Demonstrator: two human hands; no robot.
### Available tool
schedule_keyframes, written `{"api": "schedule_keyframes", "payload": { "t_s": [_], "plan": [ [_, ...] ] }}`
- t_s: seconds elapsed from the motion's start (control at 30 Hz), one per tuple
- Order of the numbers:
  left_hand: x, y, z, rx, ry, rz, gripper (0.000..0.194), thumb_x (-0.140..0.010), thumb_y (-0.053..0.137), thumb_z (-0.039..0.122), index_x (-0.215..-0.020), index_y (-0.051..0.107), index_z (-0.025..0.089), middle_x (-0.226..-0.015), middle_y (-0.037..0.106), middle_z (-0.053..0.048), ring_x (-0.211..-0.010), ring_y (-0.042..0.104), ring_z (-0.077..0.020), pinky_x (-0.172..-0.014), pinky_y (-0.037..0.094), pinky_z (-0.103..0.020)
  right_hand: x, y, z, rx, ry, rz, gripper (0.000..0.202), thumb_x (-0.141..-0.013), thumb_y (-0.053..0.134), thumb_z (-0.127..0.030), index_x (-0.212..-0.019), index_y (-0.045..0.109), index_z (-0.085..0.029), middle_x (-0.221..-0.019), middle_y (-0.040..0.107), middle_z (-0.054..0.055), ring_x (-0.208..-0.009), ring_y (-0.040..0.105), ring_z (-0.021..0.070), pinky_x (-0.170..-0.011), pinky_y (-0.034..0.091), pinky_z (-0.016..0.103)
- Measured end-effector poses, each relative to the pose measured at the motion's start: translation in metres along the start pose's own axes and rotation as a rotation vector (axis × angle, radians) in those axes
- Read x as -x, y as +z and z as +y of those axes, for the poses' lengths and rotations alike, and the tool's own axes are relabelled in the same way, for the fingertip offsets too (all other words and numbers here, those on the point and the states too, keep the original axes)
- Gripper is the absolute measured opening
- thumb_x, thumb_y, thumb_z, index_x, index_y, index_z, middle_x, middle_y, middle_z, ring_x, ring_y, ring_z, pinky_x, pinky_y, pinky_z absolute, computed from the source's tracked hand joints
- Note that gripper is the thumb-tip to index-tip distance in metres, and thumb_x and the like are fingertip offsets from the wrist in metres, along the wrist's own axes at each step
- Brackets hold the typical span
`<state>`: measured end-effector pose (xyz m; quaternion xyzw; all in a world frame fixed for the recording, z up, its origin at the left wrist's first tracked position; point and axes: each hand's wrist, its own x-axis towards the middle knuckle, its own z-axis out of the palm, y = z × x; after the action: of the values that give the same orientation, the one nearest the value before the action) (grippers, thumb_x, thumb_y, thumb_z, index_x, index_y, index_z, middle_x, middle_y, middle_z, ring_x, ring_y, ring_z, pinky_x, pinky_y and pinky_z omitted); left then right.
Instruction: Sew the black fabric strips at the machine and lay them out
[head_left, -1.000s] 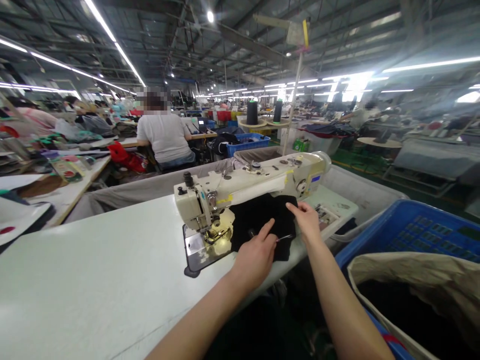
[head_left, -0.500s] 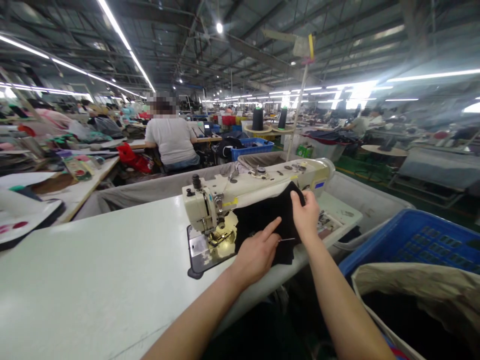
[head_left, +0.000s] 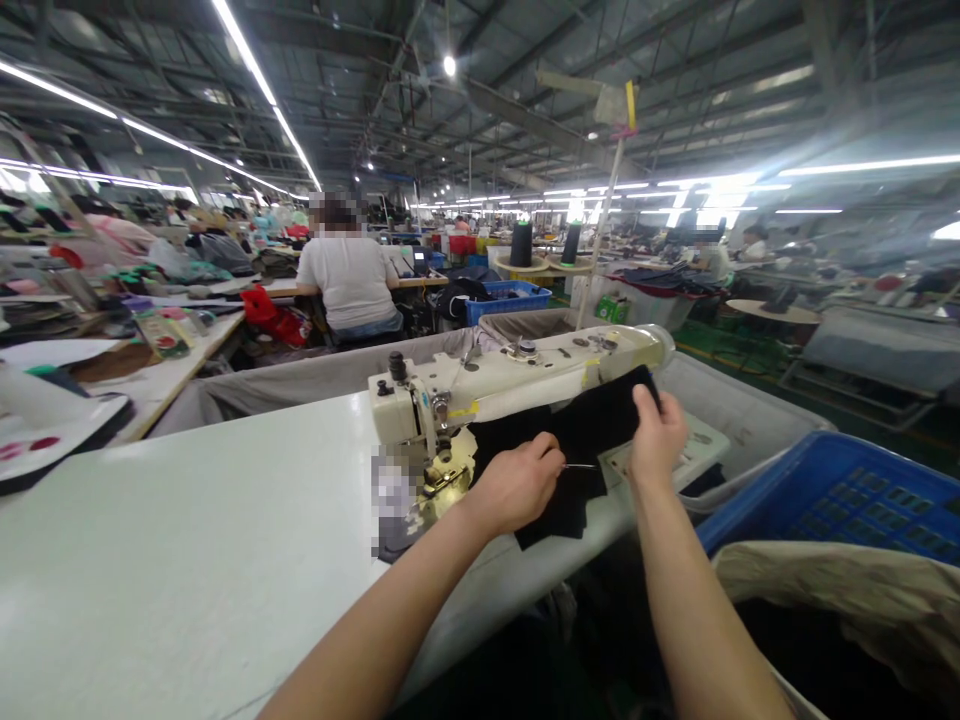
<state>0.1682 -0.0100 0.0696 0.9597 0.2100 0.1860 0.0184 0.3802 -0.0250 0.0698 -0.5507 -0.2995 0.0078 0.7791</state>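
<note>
My right hand (head_left: pixel 658 438) pinches the upper right corner of a black fabric piece (head_left: pixel 611 410), lifting it off the table. My left hand (head_left: pixel 521 482) is closed over the lower part of the black cloth. A thin, pointed metal tool (head_left: pixel 581 466) sticks out to the right from its fingers; its exact kind is unclear. More black cloth with a stepped edge lies under that hand. Just left of the cloth is the needle area of a cream sewing machine (head_left: pixel 517 375), with a shiny plate beneath, partly blurred.
The pale table (head_left: pixel 187 540) stretches to the left. A blue plastic basket (head_left: pixel 847 490) and a cloth-lined bin (head_left: pixel 832 570) stand at the right. Black thread cones (head_left: pixel 521 243) rise behind the machine. A person in a white shirt (head_left: pixel 346 280) sits ahead, facing away.
My right hand has moved right, drawing the cloth's corner outward. My left index finger, stretched out before, is now curled in. The view has shifted slightly.
</note>
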Motion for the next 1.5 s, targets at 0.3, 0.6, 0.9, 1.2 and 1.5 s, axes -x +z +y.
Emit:
{"api": "schedule_keyframes", "payload": {
  "t_s": [0.3,0.6,0.9,1.2,1.5],
  "plan": [
    [-0.004,0.013,-0.002,0.428,-0.107,0.099,0.025,-0.103,0.038,0.029,-0.105,0.061,0.021,-0.15,0.046,-0.007,-0.104,0.066,-0.0193,-0.095,0.054,-0.037,-0.006,-0.036,-0.073,-0.228,-0.06,0.144,0.027,-0.074,0.069,-0.044,-0.076,0.053,-0.023,-0.073,0.053,-0.003,-0.067,0.055,0.0156,-0.065,0.049,0.029],
    [0.122,-0.033,0.032,1.296,-0.455,0.185,0.031,-0.097,0.055,0.043,-0.091,0.073,0.018,-0.132,0.06,-0.01,-0.11,0.058,-0.026,-0.088,0.048,-0.034,0.07,-0.048,-0.114,0.192,0.067,-1.035,0.019,-0.083,0.075,-0.04,-0.08,0.071,-0.021,-0.07,0.068,-0.003,-0.064,0.061,0.0143,-0.059,0.046,0.024],
    [0.192,-0.023,0.041,1.19,-0.933,0.365,0.038,-0.091,0.059,0.052,-0.09,0.073,0.017,-0.07,0.054,-0.001,-0.068,0.048,-0.0145,-0.067,0.04,-0.027,0.165,0.015,-0.092,0.024,-0.1,-0.943,0.012,-0.092,0.064,-0.032,-0.094,0.068,-0.022,-0.099,0.071,0.005,-0.096,0.066,0.0217,-0.085,0.051,0.036],
    [0.205,-0.022,0.047,0.782,-0.722,0.478,0.024,-0.097,0.054,0.037,-0.106,0.072,0.025,-0.101,0.068,-0.005,-0.101,0.06,-0.0227,-0.094,0.044,-0.036,0.225,0.007,-0.096,-0.095,-0.065,-1.107,0.01,-0.091,0.069,-0.031,-0.084,0.07,-0.024,-0.096,0.068,0.003,-0.095,0.064,0.0215,-0.088,0.049,0.038],
    [0.222,-0.041,0.033,1.132,-0.805,0.586,0.018,-0.082,0.077,0.029,-0.097,0.067,0.024,-0.086,0.06,0.0,-0.076,0.055,-0.0127,-0.068,0.046,-0.022,0.198,0.008,-0.071,-0.277,0.842,-0.943,0.036,-0.08,0.079,-0.051,-0.089,0.063,-0.02,-0.058,0.046,-0.008,-0.047,0.042,0.006,-0.041,0.032,0.016]
  ]
}}
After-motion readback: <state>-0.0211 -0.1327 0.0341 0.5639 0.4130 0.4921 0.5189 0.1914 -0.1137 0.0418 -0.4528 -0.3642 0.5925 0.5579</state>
